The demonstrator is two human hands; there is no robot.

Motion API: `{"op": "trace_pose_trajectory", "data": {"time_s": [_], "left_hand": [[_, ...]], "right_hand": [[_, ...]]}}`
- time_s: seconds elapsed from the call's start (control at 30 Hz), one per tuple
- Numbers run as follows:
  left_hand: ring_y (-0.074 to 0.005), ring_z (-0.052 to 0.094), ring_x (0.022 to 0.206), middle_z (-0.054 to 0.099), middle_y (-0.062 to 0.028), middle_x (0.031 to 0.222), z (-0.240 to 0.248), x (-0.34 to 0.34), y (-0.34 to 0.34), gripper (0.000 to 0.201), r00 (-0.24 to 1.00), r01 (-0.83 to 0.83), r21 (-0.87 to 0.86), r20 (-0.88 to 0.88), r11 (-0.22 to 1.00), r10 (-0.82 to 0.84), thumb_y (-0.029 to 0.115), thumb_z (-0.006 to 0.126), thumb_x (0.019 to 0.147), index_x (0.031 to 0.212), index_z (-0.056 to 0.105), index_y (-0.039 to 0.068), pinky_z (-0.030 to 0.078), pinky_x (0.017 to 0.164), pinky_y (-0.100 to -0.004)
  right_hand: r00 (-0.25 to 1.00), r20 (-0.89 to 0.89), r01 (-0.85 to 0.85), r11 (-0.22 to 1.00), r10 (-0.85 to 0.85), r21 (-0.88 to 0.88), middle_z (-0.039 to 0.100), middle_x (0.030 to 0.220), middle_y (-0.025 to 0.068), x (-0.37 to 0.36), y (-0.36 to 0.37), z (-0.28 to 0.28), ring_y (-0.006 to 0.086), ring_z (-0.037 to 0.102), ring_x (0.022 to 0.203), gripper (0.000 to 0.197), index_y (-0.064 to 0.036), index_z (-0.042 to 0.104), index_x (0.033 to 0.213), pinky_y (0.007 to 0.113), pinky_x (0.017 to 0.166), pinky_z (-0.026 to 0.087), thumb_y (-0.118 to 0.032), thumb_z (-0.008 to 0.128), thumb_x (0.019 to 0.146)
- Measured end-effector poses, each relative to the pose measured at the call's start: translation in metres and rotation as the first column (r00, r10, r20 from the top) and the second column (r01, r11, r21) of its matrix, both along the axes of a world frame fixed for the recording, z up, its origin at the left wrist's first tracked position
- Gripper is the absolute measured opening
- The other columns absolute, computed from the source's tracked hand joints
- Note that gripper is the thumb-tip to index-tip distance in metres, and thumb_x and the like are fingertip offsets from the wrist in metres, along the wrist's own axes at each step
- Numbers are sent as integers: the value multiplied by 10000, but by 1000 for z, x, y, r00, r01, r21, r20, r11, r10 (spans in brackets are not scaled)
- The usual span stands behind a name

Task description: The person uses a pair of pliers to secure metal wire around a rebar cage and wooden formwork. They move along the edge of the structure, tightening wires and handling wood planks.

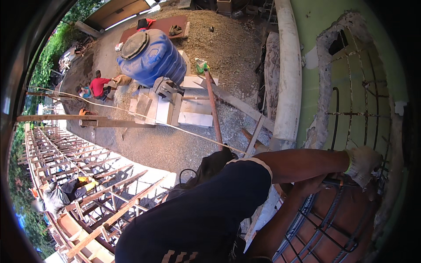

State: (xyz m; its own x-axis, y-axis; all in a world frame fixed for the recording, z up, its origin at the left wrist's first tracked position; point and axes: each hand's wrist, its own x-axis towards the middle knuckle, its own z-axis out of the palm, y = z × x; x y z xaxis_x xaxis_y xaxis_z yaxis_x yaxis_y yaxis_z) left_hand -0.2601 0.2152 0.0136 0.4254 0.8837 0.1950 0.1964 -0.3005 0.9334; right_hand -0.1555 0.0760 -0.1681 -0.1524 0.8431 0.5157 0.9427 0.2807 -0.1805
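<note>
Rebar (pixel 323 227), dark steel rods crossed into a grid, looks largely placed, fastening perhaps unfinished; white-gloved left hand (pixel 363 164), bare right hand (pixel 310 186): grasps hidden, cannot tell.

Lettering or signs — none readable

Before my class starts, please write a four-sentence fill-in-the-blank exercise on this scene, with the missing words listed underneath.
The large tank is coloured ____.
The person nearest it wears a ____ shirt.
The wall around the jagged opening is painted ____.
The dark-sleeved arm ends in a hand wearing a ____.

Missing words: blue; red; green; glove.
</note>
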Motion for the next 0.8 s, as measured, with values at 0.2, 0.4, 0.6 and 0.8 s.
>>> {"op": "trace_pose_trajectory", "data": {"time_s": [0.2, 0.4, 0.6, 0.8], "left_hand": [[-350, 692, 1024, 702, -177, 1063, -23, -4, 11, 804, 994, -88, 225, -39, 970, 99, 501, 910, 526, 1101, 682, -13, 560, 886, -408], [-372, 682, 1015, 687, -202, 1058, -33, 15, 16, 870, 981, -191, 267, 71, 944, 179, 466, 923, 497, 1138, 647, -54, 564, 877, -423], [-396, 674, 999, 677, -216, 1047, -43, 20, 20, 891, 949, -307, 434, 203, 847, 240, 512, 927, 461, 1108, 662, -41, 561, 866, -437], [-396, 674, 990, 685, -206, 1029, -40, 14, 21, 810, 961, -200, 282, 246, 938, 131, 529, 900, 519, 1085, 692, -11, 550, 865, -454]], "right_hand": [[995, 25, -101, 995, 100, 26, 510, 1407, 237, -20, 15, 13, 392, 533, 1254, 749, 37, 445, 1414, 495, 1001, 423, -441, 681, 888], [989, -115, -92, 995, 88, -36, 515, 1405, 230, -30, 17, 31, 375, 532, 1259, 706, 31, 444, 1419, 485, 1015, 421, -413, 653, 911], [972, -210, -121, 990, 104, -73, 519, 1403, 224, -13, 19, 38, 361, 532, 1263, 670, 27, 443, 1422, 477, 1028, 419, -389, 629, 931], [934, -349, -132, 983, 81, -126, 524, 1401, 217, -14, 23, 41, 343, 532, 1269, 626, 21, 442, 1426, 467, 1043, 417, -359, 600, 955]]}}
